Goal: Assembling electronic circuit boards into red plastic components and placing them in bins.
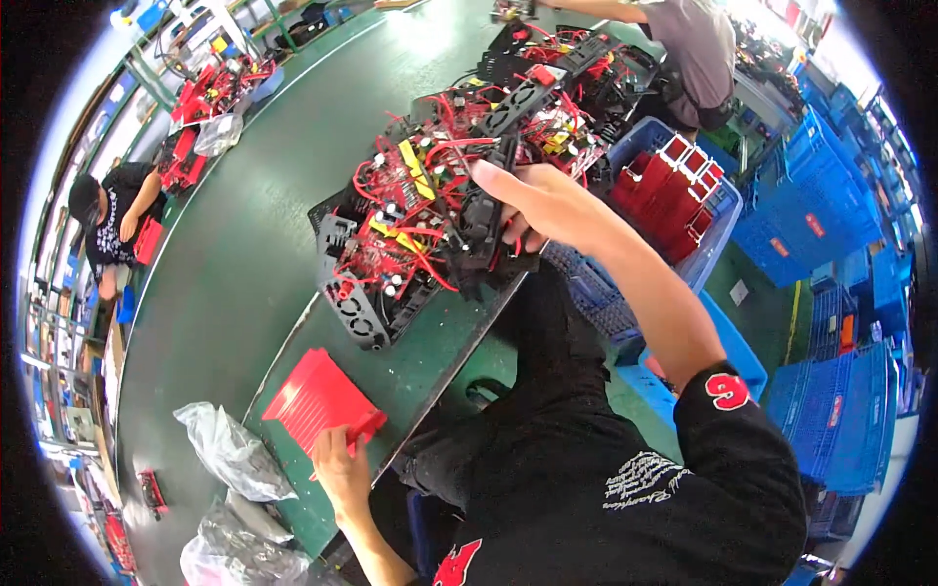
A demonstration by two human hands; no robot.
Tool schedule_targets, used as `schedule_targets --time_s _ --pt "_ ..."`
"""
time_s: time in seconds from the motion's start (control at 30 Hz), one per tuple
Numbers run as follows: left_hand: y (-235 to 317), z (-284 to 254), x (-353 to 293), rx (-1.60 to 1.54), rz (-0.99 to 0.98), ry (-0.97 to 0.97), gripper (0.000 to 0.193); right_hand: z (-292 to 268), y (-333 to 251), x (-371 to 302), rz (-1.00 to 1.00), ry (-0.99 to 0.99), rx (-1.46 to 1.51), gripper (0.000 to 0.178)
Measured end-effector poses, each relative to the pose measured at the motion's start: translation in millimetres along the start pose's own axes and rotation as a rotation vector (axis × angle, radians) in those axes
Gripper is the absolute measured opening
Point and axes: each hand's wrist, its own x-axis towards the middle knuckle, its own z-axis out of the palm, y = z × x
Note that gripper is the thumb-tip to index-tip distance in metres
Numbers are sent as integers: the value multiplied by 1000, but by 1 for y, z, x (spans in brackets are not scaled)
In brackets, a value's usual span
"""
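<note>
My left hand point(342, 471) is closed on the near edge of a red plastic housing point(318, 396) with ribbed slots, which lies on the green bench. My right hand point(535, 203) reaches to the near side of a heap of electronic assemblies point(430, 186). Its thumb stretches along the top of a black plastic part point(481, 217) and the other fingers curl down behind it, partly hidden. Red wires, yellow-wrapped components and circuit boards fill the heap. A grey end panel with round fan openings point(360, 311) faces the red housing.
Crumpled clear plastic bags point(234, 451) lie left of the red housing. Right of the heap stands a blue crate point(723, 230) with red housings in it. Stacked blue crates point(816, 210) line the right side. One co-worker point(117, 220) sits across the bench, another point(689, 59) beyond the heap.
</note>
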Motion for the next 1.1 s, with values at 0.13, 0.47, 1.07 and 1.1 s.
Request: schedule_targets --time_s 0.13,0.47,1.07,1.1 --pt "5 6 3 -30 11 114 22 -2 -20 21 -61 179 -405 59" --pt "8 10 7 -83 -13 218 26 -18 -111 68 -445 368 -457 36" --pt "102 7 83 -1650 -84 187 71 -39 -132 -54 -788 194 344 26" --pt "106 -6 94 -1959 -102 147 87 -39 -123 -66 -779 198 349 26"
